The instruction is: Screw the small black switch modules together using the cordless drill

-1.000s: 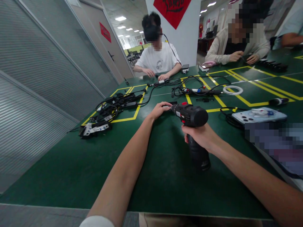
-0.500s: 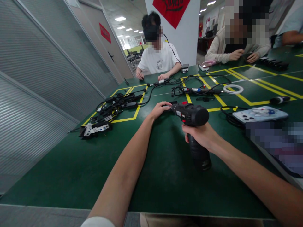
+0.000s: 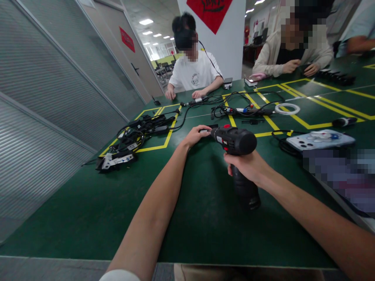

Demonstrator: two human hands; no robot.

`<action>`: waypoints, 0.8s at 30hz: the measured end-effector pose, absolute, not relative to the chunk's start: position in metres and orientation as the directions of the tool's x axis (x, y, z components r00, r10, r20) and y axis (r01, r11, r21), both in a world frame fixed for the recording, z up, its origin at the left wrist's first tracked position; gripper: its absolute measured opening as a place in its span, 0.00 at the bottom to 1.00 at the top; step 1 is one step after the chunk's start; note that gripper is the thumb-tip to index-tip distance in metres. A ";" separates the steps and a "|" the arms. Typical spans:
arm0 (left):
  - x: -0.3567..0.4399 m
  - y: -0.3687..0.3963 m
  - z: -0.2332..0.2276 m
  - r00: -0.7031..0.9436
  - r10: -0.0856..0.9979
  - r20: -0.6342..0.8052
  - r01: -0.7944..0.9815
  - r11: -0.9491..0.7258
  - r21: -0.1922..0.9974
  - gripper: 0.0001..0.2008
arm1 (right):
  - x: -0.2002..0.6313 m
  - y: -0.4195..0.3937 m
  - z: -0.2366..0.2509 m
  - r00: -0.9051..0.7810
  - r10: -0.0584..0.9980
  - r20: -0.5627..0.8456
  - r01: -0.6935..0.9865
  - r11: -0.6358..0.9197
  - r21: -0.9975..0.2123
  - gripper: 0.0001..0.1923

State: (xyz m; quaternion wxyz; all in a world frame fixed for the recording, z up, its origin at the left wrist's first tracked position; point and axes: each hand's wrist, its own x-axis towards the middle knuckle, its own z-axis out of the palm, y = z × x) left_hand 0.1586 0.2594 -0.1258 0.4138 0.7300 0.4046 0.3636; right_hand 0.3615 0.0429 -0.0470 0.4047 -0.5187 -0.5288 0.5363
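Observation:
My right hand (image 3: 249,166) is wrapped round the grip of a black cordless drill (image 3: 236,140) with red buttons. Its chuck points away from me, toward the fingers of my left hand (image 3: 197,135). That hand rests on the green table (image 3: 205,222) and grips a small dark flat piece (image 3: 214,127), most of it hidden behind the fingers and the drill. The drill's front end is right beside this piece; whether its bit touches it I cannot see.
Left lies a heap of black cables (image 3: 142,130) and a white-and-black bracket (image 3: 117,160). Beyond the drill are a pen-shaped tool (image 3: 249,111) with wires and a white ring-shaped coil (image 3: 287,109). A phone (image 3: 322,139) lies right. Two people (image 3: 195,74) sit across the table.
My hands and the drill hold nearly the same place; the whole view has shifted slightly. Across the table, the hand of the person in white has lowered onto the tabletop.

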 end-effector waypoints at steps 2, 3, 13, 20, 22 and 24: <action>0.158 0.261 -0.126 0.409 0.893 0.186 0.289 -0.320 0.902 0.19 | 0.361 0.043 -0.047 -0.135 0.983 -0.124 0.132 -0.106 -0.986 0.02; 0.158 0.261 -0.127 0.407 0.895 0.182 0.291 -0.315 0.903 0.19 | 0.361 0.043 -0.048 -0.137 0.983 -0.125 0.140 -0.106 -0.985 0.02; 0.160 0.260 -0.126 0.395 0.903 0.173 0.305 -0.306 0.902 0.19 | 0.362 0.045 -0.052 -0.151 0.982 -0.116 0.116 -0.099 -0.988 0.03; 0.161 0.258 -0.123 0.391 0.906 0.163 0.317 -0.299 0.900 0.19 | 0.362 0.045 -0.051 -0.151 0.982 -0.116 0.081 -0.105 -0.991 0.02; 0.160 0.258 -0.123 0.406 0.899 0.163 0.298 -0.299 0.906 0.18 | 0.362 0.045 -0.050 -0.152 0.981 -0.118 0.066 -0.109 -0.992 0.02; 0.160 0.259 -0.123 0.412 0.899 0.149 0.277 -0.279 0.919 0.18 | 0.362 0.044 -0.049 -0.152 0.980 -0.126 0.067 -0.117 -0.991 0.03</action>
